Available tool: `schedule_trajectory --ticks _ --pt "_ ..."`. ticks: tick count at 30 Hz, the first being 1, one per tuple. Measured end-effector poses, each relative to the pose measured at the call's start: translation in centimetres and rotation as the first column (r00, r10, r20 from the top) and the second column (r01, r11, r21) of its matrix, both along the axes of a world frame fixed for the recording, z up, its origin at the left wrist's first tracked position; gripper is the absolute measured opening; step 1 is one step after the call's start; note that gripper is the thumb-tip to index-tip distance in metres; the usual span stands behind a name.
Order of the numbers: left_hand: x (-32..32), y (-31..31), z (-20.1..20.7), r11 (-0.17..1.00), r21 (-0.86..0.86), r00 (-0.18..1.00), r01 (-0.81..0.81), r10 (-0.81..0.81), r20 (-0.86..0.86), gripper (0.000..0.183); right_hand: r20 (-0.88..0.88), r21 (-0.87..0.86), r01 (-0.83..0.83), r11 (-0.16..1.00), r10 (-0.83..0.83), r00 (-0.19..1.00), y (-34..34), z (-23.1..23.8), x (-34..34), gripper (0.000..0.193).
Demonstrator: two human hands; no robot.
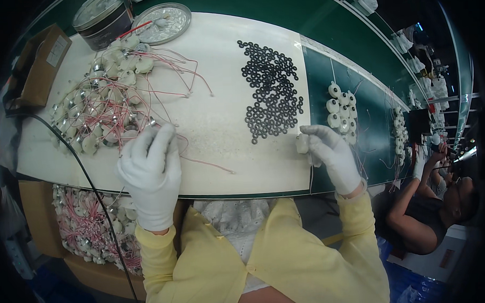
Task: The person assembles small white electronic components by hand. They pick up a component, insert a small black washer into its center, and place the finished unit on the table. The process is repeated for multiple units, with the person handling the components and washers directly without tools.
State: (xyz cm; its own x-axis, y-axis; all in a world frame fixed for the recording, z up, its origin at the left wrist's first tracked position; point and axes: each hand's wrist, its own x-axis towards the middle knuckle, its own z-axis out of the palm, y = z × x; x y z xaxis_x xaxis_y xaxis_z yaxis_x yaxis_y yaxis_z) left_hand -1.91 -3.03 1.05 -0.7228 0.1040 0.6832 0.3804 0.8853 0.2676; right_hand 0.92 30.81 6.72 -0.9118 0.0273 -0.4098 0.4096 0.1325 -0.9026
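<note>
My right hand [333, 156], in a white glove, pinches a small white plastic part [302, 144] between thumb and fingers, just below the spread of black rings [272, 89]. At the near right edge of a heap of wired white plastic parts [104, 103] is my gloved left hand [151, 173]. Its fingers are curled together, with a shiny metal bit at their tips; what they grip is mostly hidden. Pinkish-red wires run out of the heap, and one trails past the left fingertips over the white board [214, 120].
Similar white parts with black rings on them [342, 110] stand in rows on the green mat [317, 85]. At the back left are a tin [103, 23], a metal lid with a brush [176, 23] and a carton [47, 62]. A black cable [74, 149] crosses the left side. A co-worker [423, 214] sits at right.
</note>
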Motion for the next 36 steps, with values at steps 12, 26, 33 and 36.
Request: schedule_trajectory --ticks 12,26,33,36 --pt "-0.5 0.3 0.3 0.998 0.023 0.994 0.053 -0.055 0.100 0.030 -0.240 0.612 -0.130 0.780 0.340 0.909 -0.9 -0.4 -1.0 0.033" --pt "0.0 -0.2 0.3 0.981 -0.018 0.963 0.194 -0.187 0.195 0.047 -0.234 0.972 0.140 0.189 0.722 0.651 -2.3 -1.5 -1.4 0.025" --pt "-0.1 -0.1 -0.1 0.983 -0.052 0.978 0.178 -0.171 0.121 0.050 0.006 0.995 0.077 -0.068 0.785 0.620 -2.7 0.8 2.1 0.027" --pt "-0.2 -0.1 -0.2 0.984 -0.064 0.980 0.163 -0.155 0.124 0.048 0.022 0.995 0.062 -0.080 0.769 0.639 -3.0 0.5 2.3 0.026"
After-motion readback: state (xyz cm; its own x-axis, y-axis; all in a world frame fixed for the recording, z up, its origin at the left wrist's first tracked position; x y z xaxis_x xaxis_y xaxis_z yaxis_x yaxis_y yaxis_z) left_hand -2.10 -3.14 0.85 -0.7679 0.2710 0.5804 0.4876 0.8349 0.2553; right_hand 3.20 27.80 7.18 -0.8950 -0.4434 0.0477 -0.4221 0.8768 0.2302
